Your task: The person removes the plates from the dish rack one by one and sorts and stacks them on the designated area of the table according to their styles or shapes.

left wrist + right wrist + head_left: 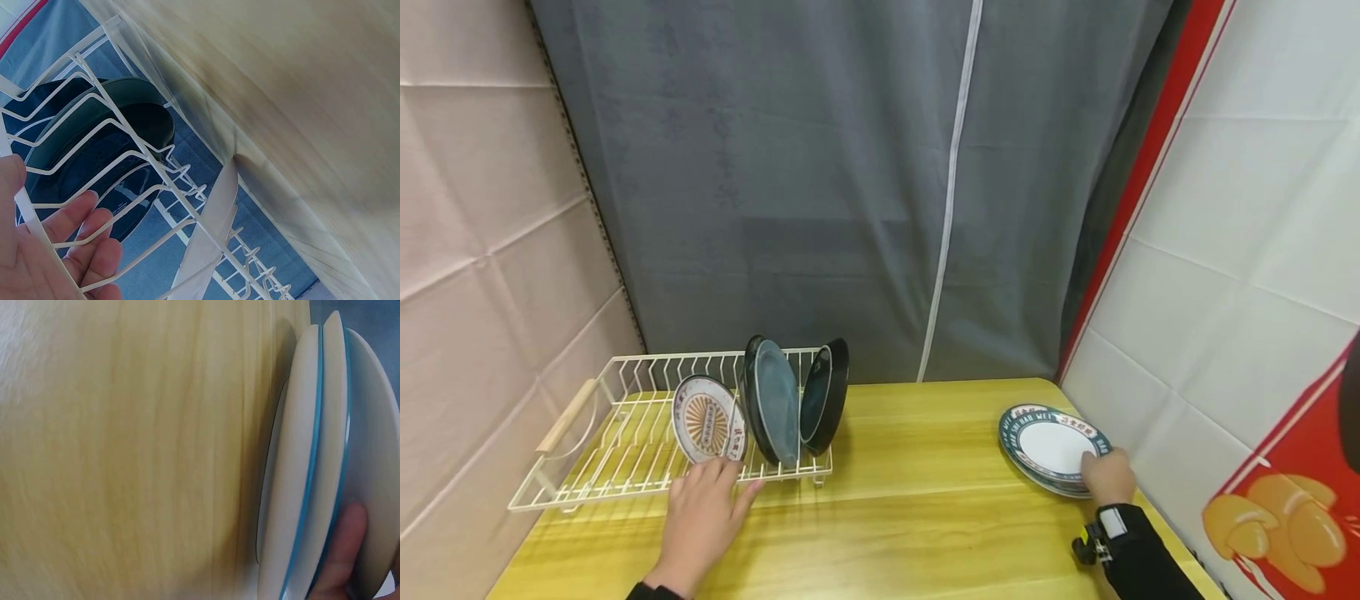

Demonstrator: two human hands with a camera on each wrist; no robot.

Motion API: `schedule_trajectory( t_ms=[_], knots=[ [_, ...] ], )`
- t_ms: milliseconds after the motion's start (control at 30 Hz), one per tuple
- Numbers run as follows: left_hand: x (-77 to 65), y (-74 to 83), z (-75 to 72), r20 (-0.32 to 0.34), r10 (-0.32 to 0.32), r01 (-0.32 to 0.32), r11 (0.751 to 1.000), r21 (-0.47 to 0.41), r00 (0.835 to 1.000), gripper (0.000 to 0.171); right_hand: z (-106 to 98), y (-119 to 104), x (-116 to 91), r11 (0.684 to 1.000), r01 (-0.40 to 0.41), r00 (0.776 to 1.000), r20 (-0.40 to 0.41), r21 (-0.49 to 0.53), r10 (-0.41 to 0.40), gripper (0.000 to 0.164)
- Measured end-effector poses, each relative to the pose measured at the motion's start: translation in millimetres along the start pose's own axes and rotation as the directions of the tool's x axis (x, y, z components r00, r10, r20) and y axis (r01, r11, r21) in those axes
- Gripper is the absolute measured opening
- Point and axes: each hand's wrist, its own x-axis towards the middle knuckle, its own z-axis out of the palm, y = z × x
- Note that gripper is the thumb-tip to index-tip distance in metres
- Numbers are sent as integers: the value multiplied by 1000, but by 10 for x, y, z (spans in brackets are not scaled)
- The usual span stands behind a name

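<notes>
At the right of the table, my right hand (1108, 477) pinches the near-right edge of the top white plate (1051, 448) with its lettered blue-green rim. In the right wrist view a finger (345, 544) lies under that plate, above the other plates (299, 456) of the stack. My left hand (703, 512) holds the front rail of a white wire dish rack (625, 487), fingers reaching over it. Just behind those fingers a white plate with an orange pattern (703, 417) leans in the slots. Next to it stand a blue-grey plate (777, 404) and a black bowl (829, 400).
A wooden handle (567, 417) forms the rack's left end. The yellow wood-grain table (917, 492) ends at a grey curtain (820, 183) behind. Cloth walls stand on both sides, with the right wall (1210, 333) close beside the plate stack.
</notes>
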Motion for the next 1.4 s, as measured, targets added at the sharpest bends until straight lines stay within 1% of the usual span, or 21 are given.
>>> schedule_trajectory(
  t_ms=[167,233,333,467,600,833,1000,1167,1233,1267,1400],
  knots=[
    [-6,-15,22,-4,1,-1,1000,6,1000,49,-51,1,10,998,58,997,-53,-38,-60,63],
    [-6,-20,29,-13,7,-6,1000,7,1000,49,-80,-18,-13,997,64,996,-63,-42,-66,65],
    [-1,-22,32,-17,10,-10,1000,4,1000,48,-106,-38,-56,998,55,996,-72,-36,-58,65],
    [7,-13,36,-19,16,-16,1000,-5,1000,48,-114,-11,-87,997,65,993,-102,-30,-67,63],
    [2,-16,47,-16,16,-16,1000,1,1000,50,-125,-19,-120,995,99,986,-135,-7,-99,61],
    [-4,-26,44,-12,11,-11,1000,7,1000,50,-119,-75,-198,988,155,976,-152,-6,-154,57],
    [2,-17,40,-5,11,-11,1000,3,1000,51,-118,-186,-309,981,194,971,-149,22,-189,55],
    [-8,-16,43,-18,10,-10,1000,0,1000,50,-101,-403,-475,969,239,964,-138,66,-228,53],
    [-10,-20,44,-23,10,-10,1000,-1,1000,50,-88,-495,-552,959,273,955,-148,82,-259,51],
    [-10,-22,45,-24,10,-10,1000,-1,1000,50,-77,-538,-591,951,298,946,-159,89,-281,49],
    [-6,-27,42,-24,10,-10,1000,1,1000,51,-21,-690,-754,903,417,898,-203,106,-391,41]
  ],
)
